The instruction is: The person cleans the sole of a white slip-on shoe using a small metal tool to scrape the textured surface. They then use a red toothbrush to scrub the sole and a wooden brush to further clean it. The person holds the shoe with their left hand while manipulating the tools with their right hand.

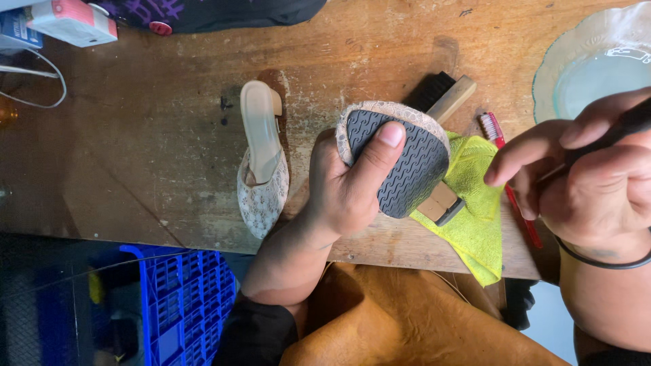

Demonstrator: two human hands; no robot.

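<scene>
Nearest the camera, at the bottom of the frame, lies tan cloth [400,325] over the person's lap, with a blue plastic crate [183,298] at lower left. Just above, in the middle of the frame, the left hand [346,186] has its grip clamped on a lace-covered shoe [400,163] turned sole up, the thumb pressed on the dark ridged sole. At right, the right hand [590,183] has its grip closed on a thin dark tool [627,125]. Under the held shoe a yellow-green cloth [475,217] lies on the wooden desk [149,156], touching a red toothbrush [502,163]. A wood-backed black brush [444,95] lies just behind the shoe. Left of centre the matching shoe [261,163] rests on the desk, heel towards the top. At upper right stands a glass bowl [590,68]. At upper left sits a small rectangular box [68,20], white and red, beside a blue package [17,30] and a white cable [41,81].
</scene>
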